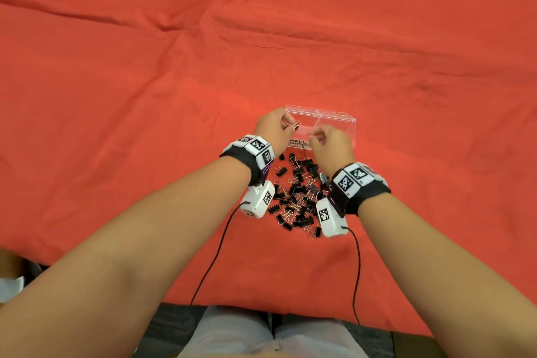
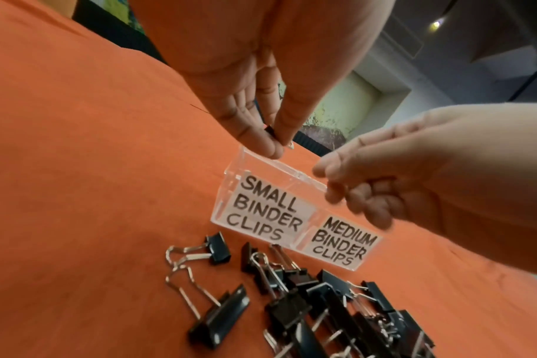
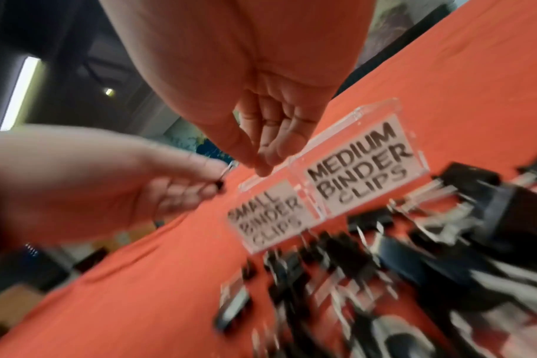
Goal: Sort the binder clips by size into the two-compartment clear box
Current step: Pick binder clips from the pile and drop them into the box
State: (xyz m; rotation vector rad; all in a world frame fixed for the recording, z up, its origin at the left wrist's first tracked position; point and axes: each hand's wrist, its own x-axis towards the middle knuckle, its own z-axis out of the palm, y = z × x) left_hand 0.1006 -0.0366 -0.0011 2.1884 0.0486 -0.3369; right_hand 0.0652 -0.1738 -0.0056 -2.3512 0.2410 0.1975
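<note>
A clear two-compartment box stands on the red cloth, with labels reading SMALL BINDER CLIPS and MEDIUM BINDER CLIPS. My left hand pinches a small black binder clip between thumb and fingers just above the small compartment's left end. The same clip shows as a black sliver between the fingertips. My right hand hovers over the box near its divider, fingertips bunched downward with nothing visible in them. A pile of black binder clips lies just in front of the box.
Wrinkled red cloth covers the whole table. The near table edge runs above my lap. Cables trail from both wrist cameras toward me. The right wrist view is motion-blurred.
</note>
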